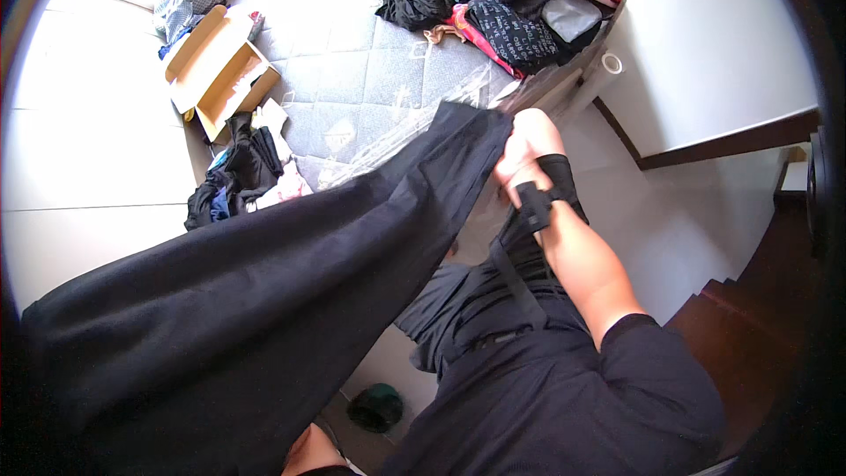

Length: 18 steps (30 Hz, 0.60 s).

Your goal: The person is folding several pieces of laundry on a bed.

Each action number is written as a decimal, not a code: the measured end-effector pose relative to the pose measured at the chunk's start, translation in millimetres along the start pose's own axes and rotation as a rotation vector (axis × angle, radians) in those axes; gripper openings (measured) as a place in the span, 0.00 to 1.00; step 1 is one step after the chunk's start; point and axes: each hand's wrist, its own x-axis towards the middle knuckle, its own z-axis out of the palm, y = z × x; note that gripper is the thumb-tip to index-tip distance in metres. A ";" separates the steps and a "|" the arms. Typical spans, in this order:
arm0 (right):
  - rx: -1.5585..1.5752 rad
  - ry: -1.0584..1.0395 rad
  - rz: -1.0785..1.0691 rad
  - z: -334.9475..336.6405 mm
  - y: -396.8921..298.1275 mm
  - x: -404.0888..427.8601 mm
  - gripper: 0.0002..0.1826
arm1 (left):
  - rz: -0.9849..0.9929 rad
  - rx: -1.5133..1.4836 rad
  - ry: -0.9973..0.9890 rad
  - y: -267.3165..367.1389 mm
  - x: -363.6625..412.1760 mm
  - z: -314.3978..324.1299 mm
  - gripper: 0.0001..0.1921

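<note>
A large piece of black cloth, which looks like a garment (pixel 264 277), is stretched diagonally across the view from the lower left to the upper middle. My right hand (pixel 527 142) grips its narrower end at the upper right corner, and a black strap is around that wrist. Of my left arm only a bit of bare skin shows at the bottom edge; the left hand is out of view, hidden by the cloth. Beyond the cloth lies a grey quilted mattress (pixel 330 66) with clear plastic wrap along its near edge.
An open cardboard box (pixel 228 89) stands at the mattress's left edge, beside a pile of dark clothes (pixel 244 168). More heaped clothes (pixel 509 33) lie at the back right. A white roll (pixel 609 66) leans near the mattress corner. On the floor is a dark round object (pixel 375 408).
</note>
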 end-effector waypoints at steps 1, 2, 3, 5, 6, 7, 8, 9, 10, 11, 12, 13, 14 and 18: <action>-0.016 -0.089 -0.095 19.0 -6.7 0.3 0.21 | 0.000 0.024 0.009 -4.5 1.1 -8.4 0.30; 0.010 0.095 -0.104 34.6 -21.5 -7.0 0.24 | -0.002 0.049 0.018 -8.6 1.0 -17.2 0.29; 0.016 0.301 -0.151 80.1 -59.7 -37.2 0.27 | -0.044 0.043 0.015 -23.8 -9.4 -16.6 0.29; 0.102 0.234 -0.200 115.1 -81.3 -65.8 0.42 | -0.040 0.081 0.040 -19.4 -0.8 -33.4 0.28; 0.180 0.141 -0.144 90.5 -96.4 -64.5 0.48 | -0.056 0.092 0.047 -22.2 -0.4 -38.3 0.28; 0.162 0.101 -0.137 109.5 -98.7 -77.2 0.46 | -0.074 0.113 0.058 -26.0 -0.3 -50.3 0.28; 0.119 0.048 -0.092 103.2 -104.3 -73.5 0.43 | -0.099 0.131 0.056 -30.5 -1.4 -57.9 0.27; 0.078 -0.003 -0.042 91.7 -110.4 -67.0 0.39 | -0.127 0.144 0.056 -36.8 -1.8 -63.5 0.27; -0.048 0.119 -0.025 81.9 -114.2 -57.0 0.34 | -0.169 0.151 0.045 -43.3 -2.5 -68.6 0.27; -0.177 0.238 -0.004 72.5 -117.3 -48.0 0.29 | -0.240 0.143 0.024 -52.6 -3.3 -72.5 0.26; -0.152 0.215 0.011 70.4 -109.8 -38.7 0.21 | -0.331 0.138 -0.005 -56.4 0.3 -83.4 0.26; -0.121 0.246 0.095 82.6 -114.1 -38.6 0.21 | -0.484 0.084 -0.011 -65.5 -0.8 -79.8 0.24; -0.100 0.152 0.113 94.5 -118.0 -45.7 0.22 | -0.784 -0.074 -0.051 -77.7 -3.7 -71.3 0.23; -0.350 -0.030 -0.005 127.2 -120.9 -64.8 0.25 | -1.403 -0.426 -0.357 -81.6 -45.2 -3.1 0.15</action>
